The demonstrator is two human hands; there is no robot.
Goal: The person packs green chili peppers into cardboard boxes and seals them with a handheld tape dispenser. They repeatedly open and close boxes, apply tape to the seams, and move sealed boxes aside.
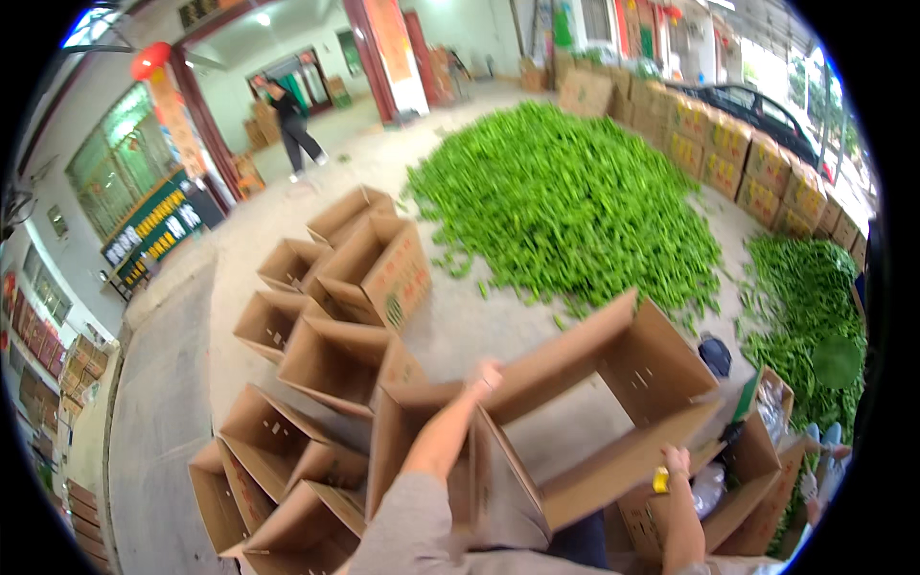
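Concrete floor [465, 316] spreads through an open-fronted yard, with a person in dark clothes [295, 126] walking between ten and eleven o'clock. Toward one o'clock rises a big heap of long green vegetables [565, 196], and a second green heap [805, 297] lies at three. Stacked printed boxes [725, 149] line up at two o'clock, in front of a dark car [752, 103].

Nearest the worker, between four and five o'clock, is a tilted brown box [613, 494], open at the top and showing the floor through its bottom. The left hand [486, 378], just off centre toward six o'clock, has its fingers closed around the box's left upper edge. The right hand [677, 462], at about four o'clock, sits at the near edge with curled fingers beside a small yellow thing [661, 480]; whether they grip the box, the yellow thing or both cannot be told.

Standing open boxes [345, 356] fan out from seven to ten o'clock. Just beyond the right hand lies a clear plastic bag [708, 489].
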